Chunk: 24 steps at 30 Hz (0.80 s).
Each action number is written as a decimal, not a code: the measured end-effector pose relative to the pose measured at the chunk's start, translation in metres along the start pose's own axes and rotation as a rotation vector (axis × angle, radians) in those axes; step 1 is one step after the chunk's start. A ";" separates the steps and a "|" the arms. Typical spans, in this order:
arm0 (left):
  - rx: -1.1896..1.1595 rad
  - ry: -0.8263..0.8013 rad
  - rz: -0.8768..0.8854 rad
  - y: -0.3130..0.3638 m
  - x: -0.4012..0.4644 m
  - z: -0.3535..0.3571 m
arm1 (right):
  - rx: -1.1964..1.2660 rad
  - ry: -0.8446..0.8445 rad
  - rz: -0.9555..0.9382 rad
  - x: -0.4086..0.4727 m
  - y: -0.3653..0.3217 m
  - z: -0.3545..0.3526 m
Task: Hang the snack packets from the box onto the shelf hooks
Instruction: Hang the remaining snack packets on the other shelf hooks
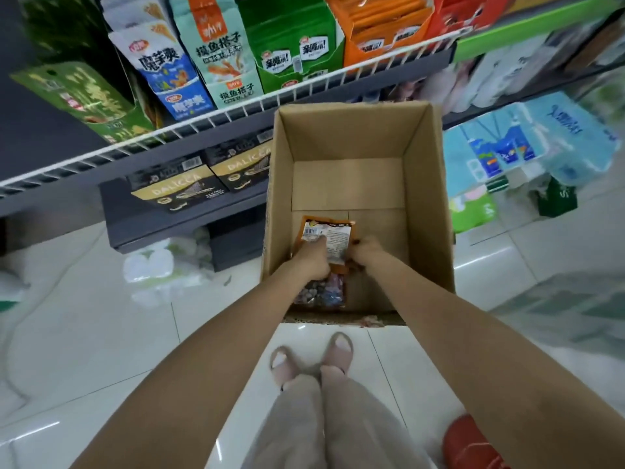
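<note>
A: From the head camera, what sits at the centre of the frame?

B: An open cardboard box point(358, 184) standing on the white tiled floor point(101, 333), hard against the grey shelf unit point(176, 218). Both bare arms reach down into it from the bottom of the frame.

A: And the hands?

B: The left hand point(313, 260) has its fingers curled over an orange snack packet point(326, 238) lying on the box bottom, near the lower wall. The right hand point(367, 252) pinches the same packet at its right edge, fingers bent. A second packet with a clear window point(321, 292) lies just below, partly under the left wrist.

A: What is on the shelves?

B: Across the top of the frame, behind a white wire rail point(236, 106), stand blue, mint, green and orange snack cartons point(223, 52). Below the rail, left of the box, lie black-and-gold Dalicca boxes point(179, 187).

A: Anything else?

B: Pale blue tissue packs point(541, 143) at the right, white bagged goods point(162, 265) on the floor at the left, and the person's slippered feet point(311, 360) at bottom centre.
</note>
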State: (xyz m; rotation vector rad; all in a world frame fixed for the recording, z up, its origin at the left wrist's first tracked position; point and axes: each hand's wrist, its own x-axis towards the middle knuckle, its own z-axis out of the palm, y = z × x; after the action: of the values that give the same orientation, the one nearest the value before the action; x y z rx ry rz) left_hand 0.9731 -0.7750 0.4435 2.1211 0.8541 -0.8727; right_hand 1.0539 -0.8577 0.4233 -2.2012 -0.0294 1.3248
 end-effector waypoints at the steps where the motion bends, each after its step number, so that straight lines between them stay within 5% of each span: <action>1: -0.009 -0.002 0.018 0.000 0.000 -0.001 | 0.064 0.015 0.011 -0.001 -0.001 -0.002; 8: -0.196 0.178 0.241 0.006 -0.016 -0.036 | 0.459 0.024 -0.176 -0.017 -0.036 -0.039; 16: -0.114 0.651 0.491 0.020 -0.050 -0.116 | 0.476 0.060 -0.518 -0.069 -0.108 -0.082; 24: -0.309 0.841 0.497 0.016 -0.110 -0.173 | 0.455 -0.011 -0.764 -0.119 -0.156 -0.091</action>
State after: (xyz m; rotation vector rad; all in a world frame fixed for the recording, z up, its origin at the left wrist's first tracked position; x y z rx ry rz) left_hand 0.9793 -0.6838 0.6279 2.2457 0.7163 0.4242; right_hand 1.1083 -0.8031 0.6253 -1.5485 -0.4748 0.8029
